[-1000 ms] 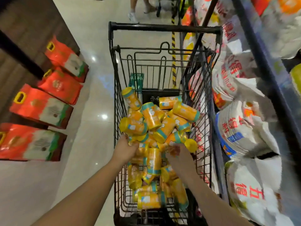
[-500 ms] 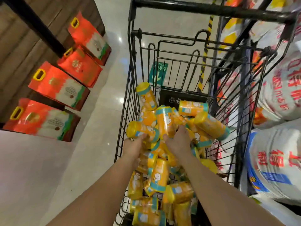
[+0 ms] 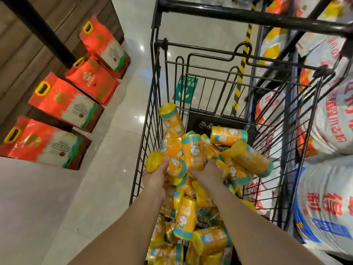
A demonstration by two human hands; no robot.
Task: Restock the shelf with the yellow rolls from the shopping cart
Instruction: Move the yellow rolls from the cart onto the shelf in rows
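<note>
A black wire shopping cart [image 3: 158, 96] holds a heap of several yellow rolls with teal bands [image 3: 248, 159]. Both my arms reach down into the pile. My left hand [image 3: 155, 178] grips a yellow roll [image 3: 164, 163] lying on its side near the cart's left wall. My right hand [image 3: 207, 174] curls its fingers round the lower end of an upright yellow roll [image 3: 194, 152] in the middle of the heap. The shelf on the right [image 3: 286, 104] shows as dark metal uprights behind the cart.
Large white sacks with red lettering [image 3: 328, 119] fill the shelf at the right. Orange-red gift boxes with yellow handles [image 3: 63, 104] lean against a wood-panelled wall on the left. Shiny pale floor tiles [image 3: 107, 169] run between them. The cart's handle bar [image 3: 238, 14] crosses the top.
The view has closed in on the cart. Both hands have moved forward into the pile, and each has closed round a roll near the top of the heap.
</note>
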